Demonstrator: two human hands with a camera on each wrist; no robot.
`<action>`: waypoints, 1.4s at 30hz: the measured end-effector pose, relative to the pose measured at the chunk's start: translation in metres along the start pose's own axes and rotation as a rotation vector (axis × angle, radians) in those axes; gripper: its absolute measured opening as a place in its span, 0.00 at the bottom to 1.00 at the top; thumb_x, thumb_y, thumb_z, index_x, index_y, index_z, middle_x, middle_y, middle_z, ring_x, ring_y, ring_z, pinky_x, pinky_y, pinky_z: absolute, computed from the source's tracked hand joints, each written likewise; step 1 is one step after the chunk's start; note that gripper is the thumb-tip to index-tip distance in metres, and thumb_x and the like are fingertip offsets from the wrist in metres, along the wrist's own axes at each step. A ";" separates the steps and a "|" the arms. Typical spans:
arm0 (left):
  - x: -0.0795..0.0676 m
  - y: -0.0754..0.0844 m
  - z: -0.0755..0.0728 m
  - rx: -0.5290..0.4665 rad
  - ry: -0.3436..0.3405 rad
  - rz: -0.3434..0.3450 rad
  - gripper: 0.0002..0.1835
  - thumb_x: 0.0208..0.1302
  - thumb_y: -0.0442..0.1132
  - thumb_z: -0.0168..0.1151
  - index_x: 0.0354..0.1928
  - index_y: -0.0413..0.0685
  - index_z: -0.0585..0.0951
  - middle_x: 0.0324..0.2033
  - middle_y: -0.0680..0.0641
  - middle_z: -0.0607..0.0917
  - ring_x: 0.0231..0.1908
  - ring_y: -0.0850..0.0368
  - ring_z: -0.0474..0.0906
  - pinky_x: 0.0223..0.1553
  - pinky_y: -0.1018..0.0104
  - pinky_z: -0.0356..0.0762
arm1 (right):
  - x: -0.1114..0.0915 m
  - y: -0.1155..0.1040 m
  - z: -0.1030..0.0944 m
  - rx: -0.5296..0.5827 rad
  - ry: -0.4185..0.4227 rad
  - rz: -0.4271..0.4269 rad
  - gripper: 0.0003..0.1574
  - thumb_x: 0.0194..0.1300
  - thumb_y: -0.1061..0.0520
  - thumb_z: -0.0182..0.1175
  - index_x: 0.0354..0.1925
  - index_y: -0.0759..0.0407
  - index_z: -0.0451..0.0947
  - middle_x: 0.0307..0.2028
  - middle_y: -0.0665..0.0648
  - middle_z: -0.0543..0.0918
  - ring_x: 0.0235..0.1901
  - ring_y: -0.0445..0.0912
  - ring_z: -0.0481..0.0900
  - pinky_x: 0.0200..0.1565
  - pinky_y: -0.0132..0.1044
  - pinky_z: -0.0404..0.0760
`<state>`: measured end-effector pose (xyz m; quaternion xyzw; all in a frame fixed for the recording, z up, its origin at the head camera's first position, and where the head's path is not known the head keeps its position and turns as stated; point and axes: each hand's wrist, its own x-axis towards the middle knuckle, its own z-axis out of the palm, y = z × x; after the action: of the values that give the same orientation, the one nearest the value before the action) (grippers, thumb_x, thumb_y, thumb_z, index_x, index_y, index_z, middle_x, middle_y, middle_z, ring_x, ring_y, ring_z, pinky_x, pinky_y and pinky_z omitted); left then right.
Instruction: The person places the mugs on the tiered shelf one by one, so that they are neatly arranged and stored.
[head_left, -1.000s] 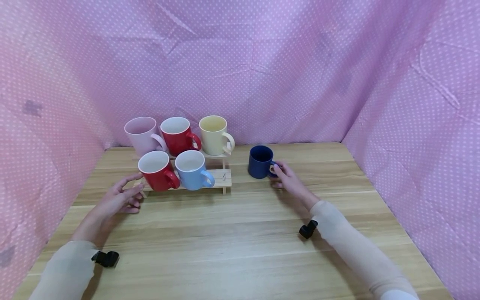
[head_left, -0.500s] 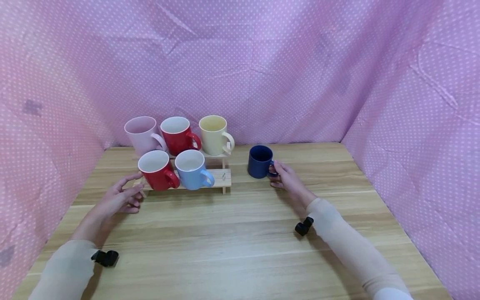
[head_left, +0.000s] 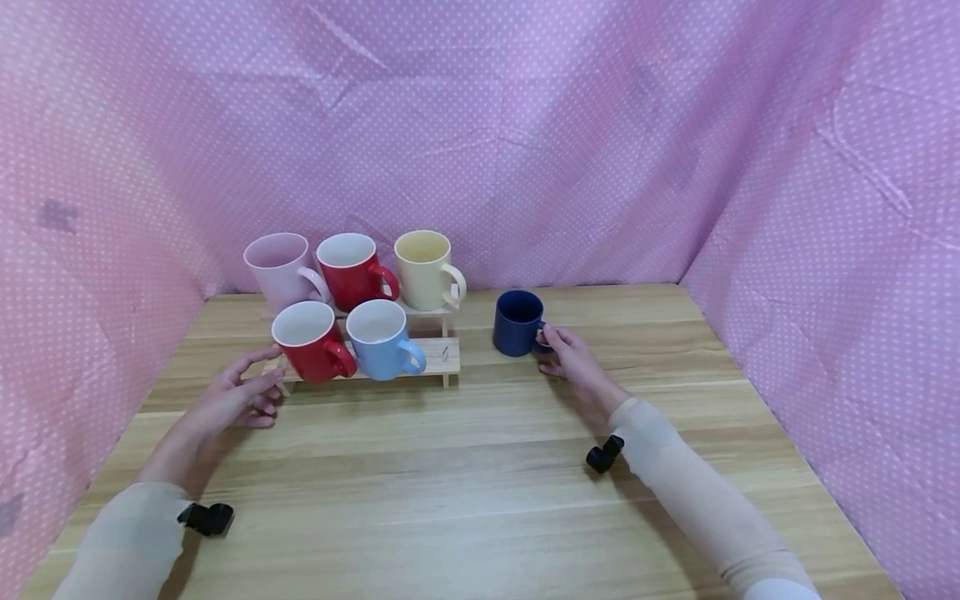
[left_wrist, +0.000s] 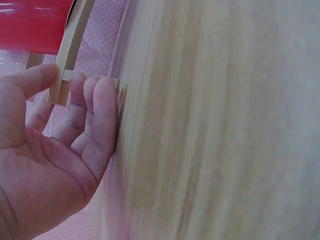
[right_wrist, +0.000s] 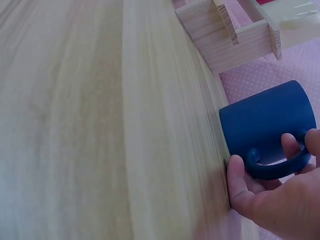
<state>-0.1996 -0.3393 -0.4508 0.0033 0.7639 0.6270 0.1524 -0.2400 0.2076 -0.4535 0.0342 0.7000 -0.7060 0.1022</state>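
Note:
At the right, a dark blue mug [head_left: 513,335] stands upright on the table. My right hand [head_left: 577,367] pinches its handle [right_wrist: 280,169] between thumb and fingers, and one fingertip sits low beside the mug in the right wrist view. My left hand [head_left: 231,406] is at the left end of a two-step wooden rack [head_left: 433,357]. In the left wrist view its thumb presses the end of the rack's board [left_wrist: 70,50], the index finger goes behind it, and the other fingers curl by the leg. On the lower step are a red mug [head_left: 303,357] and a light blue mug [head_left: 378,354].
A pale pink mug [head_left: 277,279], another red mug [head_left: 348,282] and a pale yellow mug [head_left: 422,279] stand on the rack's upper step. Pink dotted cloth [head_left: 480,150] hangs behind and along the sides of the wooden table [head_left: 420,492].
My right hand has moved slightly left and taken hold of the blue mug's handle, which has turned a little toward me. The left hand stays at the rack's end.

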 end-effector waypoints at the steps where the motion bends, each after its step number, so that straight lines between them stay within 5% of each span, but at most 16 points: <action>1: 0.000 0.000 0.000 -0.003 -0.001 0.000 0.22 0.77 0.48 0.58 0.67 0.72 0.66 0.32 0.49 0.83 0.27 0.58 0.80 0.32 0.57 0.89 | 0.000 0.000 0.000 0.000 -0.001 0.000 0.32 0.82 0.43 0.44 0.62 0.71 0.64 0.57 0.59 0.70 0.62 0.57 0.71 0.60 0.48 0.79; 16: 0.000 -0.001 -0.003 -0.001 -0.008 0.004 0.21 0.78 0.46 0.56 0.66 0.74 0.66 0.33 0.50 0.83 0.28 0.57 0.80 0.32 0.56 0.89 | 0.002 -0.006 -0.003 0.043 -0.040 0.035 0.23 0.82 0.44 0.46 0.52 0.63 0.70 0.56 0.60 0.70 0.63 0.57 0.71 0.64 0.53 0.75; 24: 0.002 -0.002 -0.003 0.008 -0.011 0.010 0.21 0.78 0.46 0.56 0.66 0.74 0.66 0.33 0.50 0.83 0.28 0.57 0.81 0.32 0.56 0.89 | 0.000 -0.009 -0.003 0.071 -0.047 -0.001 0.26 0.82 0.49 0.47 0.56 0.74 0.69 0.54 0.63 0.73 0.59 0.55 0.75 0.66 0.52 0.73; 32: 0.001 0.000 -0.001 0.022 -0.009 0.005 0.22 0.77 0.48 0.57 0.67 0.73 0.65 0.33 0.49 0.83 0.29 0.57 0.81 0.33 0.55 0.89 | -0.018 -0.016 0.011 0.123 -0.069 -0.006 0.29 0.82 0.55 0.48 0.66 0.79 0.65 0.56 0.67 0.76 0.59 0.53 0.78 0.65 0.49 0.74; 42: 0.000 0.001 -0.003 0.029 -0.010 0.005 0.22 0.77 0.48 0.57 0.68 0.72 0.65 0.34 0.48 0.83 0.29 0.56 0.81 0.34 0.54 0.89 | -0.052 -0.046 0.036 0.108 -0.207 -0.037 0.26 0.80 0.54 0.52 0.62 0.75 0.72 0.57 0.69 0.78 0.56 0.54 0.81 0.64 0.55 0.74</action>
<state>-0.2005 -0.3418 -0.4498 0.0106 0.7722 0.6162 0.1548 -0.1941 0.1765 -0.3978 -0.0463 0.6472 -0.7441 0.1591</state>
